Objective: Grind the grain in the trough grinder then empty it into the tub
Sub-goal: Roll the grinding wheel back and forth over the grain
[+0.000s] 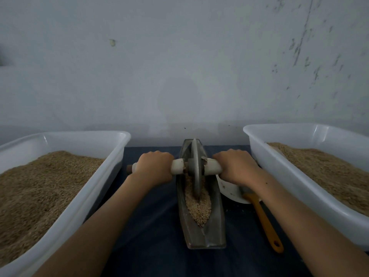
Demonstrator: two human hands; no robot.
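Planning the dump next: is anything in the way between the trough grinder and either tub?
To the left tub, only bare dark cloth shows. Toward the right tub, a white bowl and an orange-handled brush lie beside the trough grinder.

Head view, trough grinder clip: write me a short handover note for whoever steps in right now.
Left hand grips the left end of the axle handle; right hand grips the right end, fingers curled over it.
The grinding wheel stands upright in the trough grinder, toward its far end, on the dark cloth.
Grain in the trough looks coarse, so grinding seems unfinished.
The left tub and right tub flank it, both holding grain.
A brush lies by a white bowl on the right.
Left: finish grinding, then empty the trough into the tub.
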